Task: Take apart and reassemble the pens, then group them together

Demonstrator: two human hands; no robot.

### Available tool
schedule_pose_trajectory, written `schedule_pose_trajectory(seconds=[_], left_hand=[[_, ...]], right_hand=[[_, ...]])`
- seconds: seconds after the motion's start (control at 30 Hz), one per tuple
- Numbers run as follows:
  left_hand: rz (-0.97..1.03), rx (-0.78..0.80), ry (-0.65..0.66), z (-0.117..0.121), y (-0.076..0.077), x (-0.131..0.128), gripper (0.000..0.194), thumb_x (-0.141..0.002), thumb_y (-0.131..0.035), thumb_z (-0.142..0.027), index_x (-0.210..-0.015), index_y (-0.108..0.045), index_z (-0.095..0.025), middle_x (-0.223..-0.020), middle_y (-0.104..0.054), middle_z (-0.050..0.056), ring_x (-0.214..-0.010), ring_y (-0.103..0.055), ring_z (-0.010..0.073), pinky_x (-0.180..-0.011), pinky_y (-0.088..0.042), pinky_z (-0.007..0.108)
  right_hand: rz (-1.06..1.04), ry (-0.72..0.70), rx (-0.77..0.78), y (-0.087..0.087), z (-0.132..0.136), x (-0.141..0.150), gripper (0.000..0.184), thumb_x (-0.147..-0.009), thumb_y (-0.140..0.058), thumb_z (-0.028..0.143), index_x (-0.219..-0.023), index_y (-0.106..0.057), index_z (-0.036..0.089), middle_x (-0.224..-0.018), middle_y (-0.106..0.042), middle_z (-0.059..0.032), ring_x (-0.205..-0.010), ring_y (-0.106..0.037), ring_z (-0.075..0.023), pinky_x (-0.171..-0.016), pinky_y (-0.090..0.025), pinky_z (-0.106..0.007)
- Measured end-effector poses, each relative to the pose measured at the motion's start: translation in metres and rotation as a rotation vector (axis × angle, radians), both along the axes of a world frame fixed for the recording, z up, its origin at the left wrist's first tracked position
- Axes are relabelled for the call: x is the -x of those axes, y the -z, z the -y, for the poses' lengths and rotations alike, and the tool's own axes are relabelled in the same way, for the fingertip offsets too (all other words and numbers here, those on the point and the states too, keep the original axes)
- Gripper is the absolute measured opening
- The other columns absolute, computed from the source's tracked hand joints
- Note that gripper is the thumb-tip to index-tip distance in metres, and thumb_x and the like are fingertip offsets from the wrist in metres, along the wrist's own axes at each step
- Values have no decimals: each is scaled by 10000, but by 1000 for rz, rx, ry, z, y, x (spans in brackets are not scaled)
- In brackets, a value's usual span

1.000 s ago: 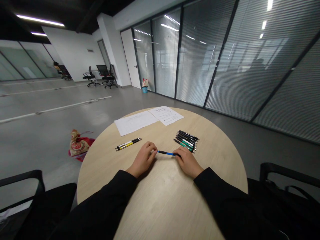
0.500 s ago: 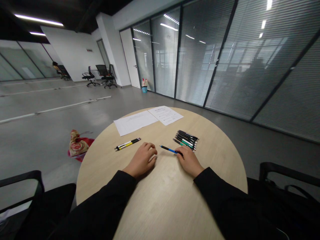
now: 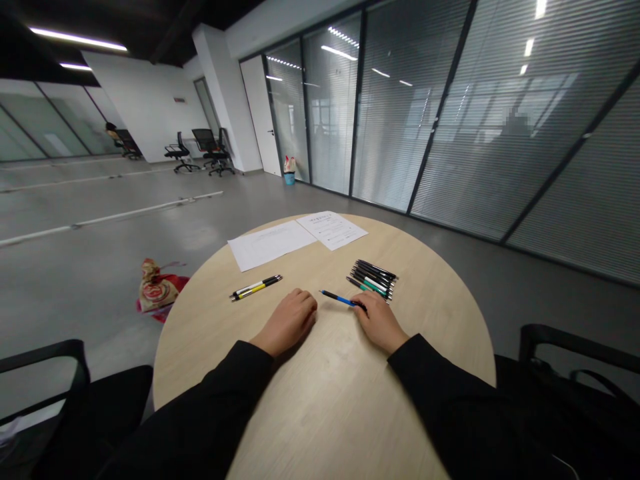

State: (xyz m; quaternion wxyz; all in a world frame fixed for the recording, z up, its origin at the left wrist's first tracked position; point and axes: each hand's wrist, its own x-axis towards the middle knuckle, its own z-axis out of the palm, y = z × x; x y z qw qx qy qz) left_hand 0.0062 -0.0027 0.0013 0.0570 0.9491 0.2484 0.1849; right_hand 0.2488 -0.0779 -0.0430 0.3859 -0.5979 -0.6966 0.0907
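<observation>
Between the thumb and fingers of my right hand [image 3: 379,321] is the rear end of a blue pen [image 3: 337,297] with a black grip; its tip points left. My left hand [image 3: 289,320] rests on the table just left of that tip, fingers curled in, apart from the pen, with nothing visible in it. A white-and-black pen [image 3: 250,288] and a yellow-and-black pen [image 3: 259,287] lie side by side beyond my left hand. Just beyond my right hand, several pens [image 3: 375,272], mostly black, some green or white, lie in a row.
Two printed paper sheets [image 3: 273,244] lie at the far side of the round wooden table [image 3: 320,400]. Black armchairs [image 3: 575,347] stand at both sides. A red and tan bag [image 3: 157,290] is on the floor at left. Blinds-covered glass panels [image 3: 390,113] line the far right.
My left hand has curled its fingers in further and shifted slightly right. My right hand and the blue pen have hardly moved.
</observation>
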Motion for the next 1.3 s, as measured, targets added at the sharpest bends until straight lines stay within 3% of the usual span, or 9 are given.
schedule_pose_trajectory(seconds=[0.2, 0.33, 0.6, 0.73, 1.0, 1.3], left_hand=[[243, 111, -171, -3, 7, 3, 166, -995, -427, -276, -1002, -566, -185, -930, -617, 73, -853, -555, 214, -789, -470, 356], [356, 178, -214, -6, 7, 3, 188, -968, -464, -257, -1081, -600, -193, -998, -661, 73, -869, -591, 203, -811, -485, 350], [513, 348, -326, -5, 0, 0, 149, -918, -543, -317, -876, -613, -193, -802, -671, 25, -730, -612, 172, -701, -479, 293], [577, 452, -352, -6, 1, -1, 197, -911, -552, -377, -852, -586, -192, -762, -640, 9, -667, -603, 157, -629, -466, 273], [596, 468, -340, -5, 3, -2, 237, -917, -543, -405, -811, -549, -193, -704, -564, -15, -615, -503, 132, -578, -404, 247], [591, 482, -338, -4, 1, -3, 241, -920, -537, -403, -807, -544, -190, -699, -560, -16, -622, -508, 132, -588, -399, 250]], right_hand=[[6, 0, 6, -2, 1, 0, 154, -909, -564, 87, -969, -678, 172, -977, -668, -92, -974, -584, -246, -918, -457, -400], [8, -10, 11, -2, 1, 0, 150, -917, -558, 97, -969, -677, 172, -981, -670, -93, -977, -588, -244, -919, -463, -400], [-15, -64, 16, -5, 3, 3, 156, -914, -564, 89, -981, -677, 174, -982, -664, -85, -968, -589, -229, -912, -471, -384], [-30, -84, 11, -5, 3, 3, 144, -919, -566, 97, -980, -678, 165, -976, -661, -86, -965, -589, -225, -912, -469, -381], [-61, -122, -2, -6, 4, 4, 160, -912, -563, 91, -970, -683, 179, -958, -658, -74, -952, -592, -214, -892, -473, -372], [-65, -140, -7, -8, 4, 5, 169, -913, -561, 90, -983, -687, 179, -966, -661, -76, -952, -591, -212, -889, -472, -369]])
